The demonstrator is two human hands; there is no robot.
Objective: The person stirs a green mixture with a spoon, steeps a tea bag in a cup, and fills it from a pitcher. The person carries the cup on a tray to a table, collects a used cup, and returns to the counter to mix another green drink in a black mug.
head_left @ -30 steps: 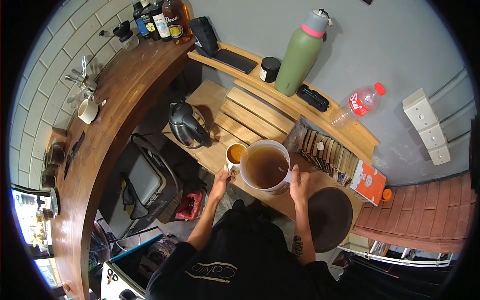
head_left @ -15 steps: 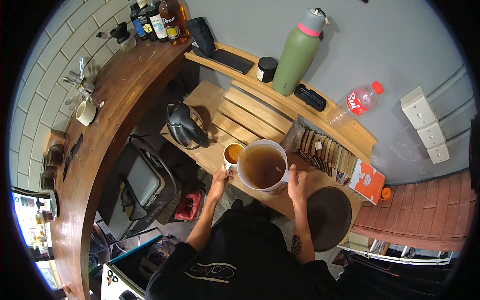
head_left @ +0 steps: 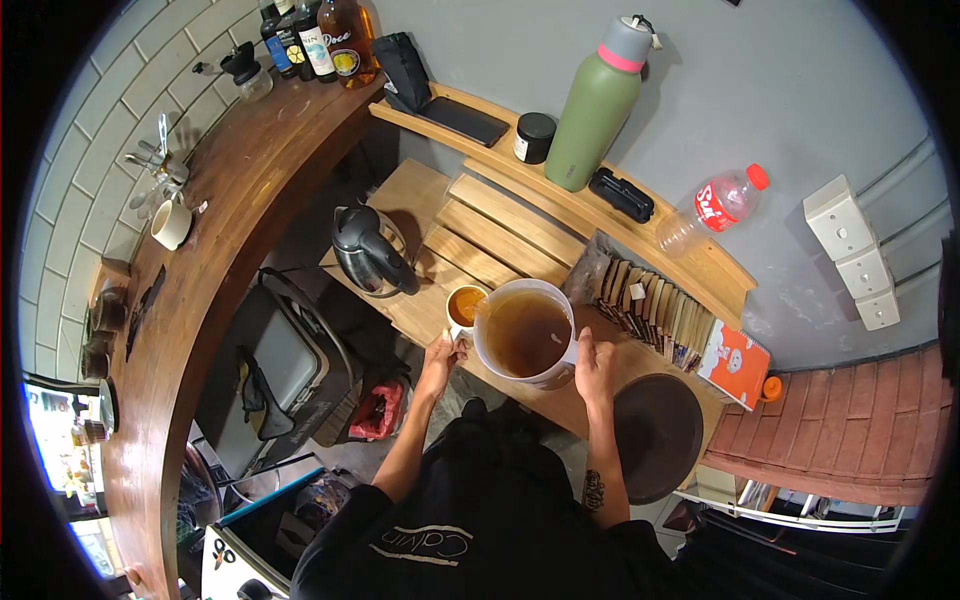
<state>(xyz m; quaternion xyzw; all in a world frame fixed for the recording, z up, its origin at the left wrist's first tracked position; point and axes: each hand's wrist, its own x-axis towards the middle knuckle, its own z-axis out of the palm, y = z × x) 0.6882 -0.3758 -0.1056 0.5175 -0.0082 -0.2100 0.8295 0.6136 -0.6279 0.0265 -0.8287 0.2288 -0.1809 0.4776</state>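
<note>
In the head view, the left hand grips the handle of a cup with orange-brown liquid inside. The right hand grasps the handle of a jug of brown liquid. The jug's edge overlaps the cup's; whether they touch is unclear. Both are over the wooden worktop, between a black kettle and a row of books.

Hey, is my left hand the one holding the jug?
No, your right hand holds the jug, while your left hand holds the cup.
</note>
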